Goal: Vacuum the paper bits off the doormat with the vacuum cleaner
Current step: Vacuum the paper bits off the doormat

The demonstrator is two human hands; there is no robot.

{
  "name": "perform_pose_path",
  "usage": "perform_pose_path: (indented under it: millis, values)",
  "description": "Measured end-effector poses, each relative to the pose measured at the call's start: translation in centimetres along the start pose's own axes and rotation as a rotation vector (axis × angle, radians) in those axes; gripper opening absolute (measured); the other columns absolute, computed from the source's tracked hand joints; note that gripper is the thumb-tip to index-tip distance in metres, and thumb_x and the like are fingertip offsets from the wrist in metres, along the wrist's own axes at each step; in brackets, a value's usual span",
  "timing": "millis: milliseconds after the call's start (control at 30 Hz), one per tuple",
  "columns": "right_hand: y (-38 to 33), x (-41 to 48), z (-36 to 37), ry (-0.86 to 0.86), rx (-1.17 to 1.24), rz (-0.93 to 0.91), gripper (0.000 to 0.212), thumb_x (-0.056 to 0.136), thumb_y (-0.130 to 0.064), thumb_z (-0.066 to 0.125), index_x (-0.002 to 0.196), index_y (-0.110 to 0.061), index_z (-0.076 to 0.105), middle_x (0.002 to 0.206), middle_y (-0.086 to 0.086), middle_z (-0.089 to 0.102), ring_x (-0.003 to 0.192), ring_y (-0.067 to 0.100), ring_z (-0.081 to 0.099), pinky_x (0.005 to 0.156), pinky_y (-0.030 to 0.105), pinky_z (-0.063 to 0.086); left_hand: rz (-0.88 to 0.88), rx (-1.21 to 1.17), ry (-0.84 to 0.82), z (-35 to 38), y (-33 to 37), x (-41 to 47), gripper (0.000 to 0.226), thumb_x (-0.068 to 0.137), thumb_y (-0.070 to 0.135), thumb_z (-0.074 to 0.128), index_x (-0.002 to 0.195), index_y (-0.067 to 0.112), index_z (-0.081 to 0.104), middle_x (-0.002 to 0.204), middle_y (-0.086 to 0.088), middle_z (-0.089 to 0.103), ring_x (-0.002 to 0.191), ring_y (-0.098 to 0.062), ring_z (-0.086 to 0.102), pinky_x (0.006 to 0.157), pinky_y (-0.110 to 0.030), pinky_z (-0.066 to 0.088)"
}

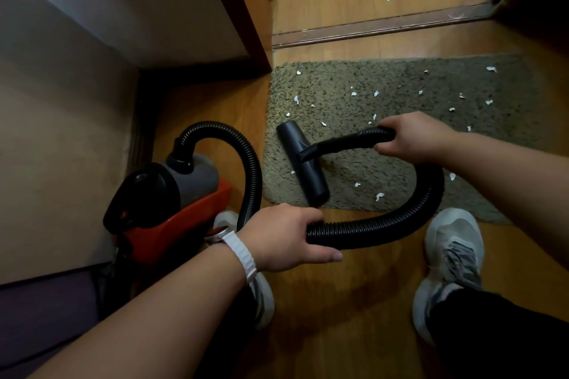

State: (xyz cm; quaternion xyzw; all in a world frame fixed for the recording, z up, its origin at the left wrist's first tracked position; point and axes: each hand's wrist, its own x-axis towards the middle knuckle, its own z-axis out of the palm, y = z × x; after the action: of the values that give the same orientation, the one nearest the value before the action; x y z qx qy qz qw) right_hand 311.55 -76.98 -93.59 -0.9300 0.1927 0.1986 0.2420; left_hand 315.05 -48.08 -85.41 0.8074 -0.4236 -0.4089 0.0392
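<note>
A: What did we record at each grip?

B: We found the right grip (412, 137) curled round the curved black handle end of the hose (385, 229), above the doormat (338, 83). The left grip (283, 237) had its fingers wrapped round the ribbed hose lower down, thumb lying along it, over the wooden floor (354, 301) just short of the mat's near edge. That wrist carried a white watch strap (241, 251).

A: And the working end?

B: We saw the black floor head (303, 160) resting on the left part of the doormat, its long side running far to near at a slight slant. White paper bits (376, 93) lay scattered over the mat, mostly right of the head and beyond it, with a few by its near end.

A: The machine itself?

B: The vacuum cleaner (191, 194), red with a grey and black top, stood on the floor left of the mat, close to the wall. Its hose looped up and round to the left grip. We logged a grey shoe (452, 243) at the mat's near edge, and more scraps on the floor past the threshold strip (369, 26).
</note>
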Motion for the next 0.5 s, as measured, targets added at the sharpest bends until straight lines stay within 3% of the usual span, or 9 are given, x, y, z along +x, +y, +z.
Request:
perform_pose_path:
  millis: [267,500]
  values:
    - [-1.9,0.3,1.4,-0.040,-0.002,-0.085,0.015,0.085,-0.039,0.065,0.092,-0.026,0.064,0.073,-0.006,0.061,0.074,0.020,0.059,0.061,0.028,0.038,-0.004,0.016,-0.061,0.1,-0.6,-0.3,0.049,0.076,0.075,0.060,0.097,0.031,0.060,0.075,0.009,0.059,0.070,-0.005,0.057,0.063,-0.028,0.049]
    - [-3.4,0.8,2.9,-0.096,-0.051,-0.112,0.016,0.083,-0.039,0.063,0.091,-0.025,0.062,0.075,-0.004,0.061,0.078,0.022,0.059,0.063,0.029,0.042,-0.028,0.021,-0.110,0.2,-1.4,-0.7,0.050,0.076,0.075,0.060,0.096,0.029,0.060,0.075,0.007,0.061,0.069,-0.006,0.058,0.066,-0.032,0.051]
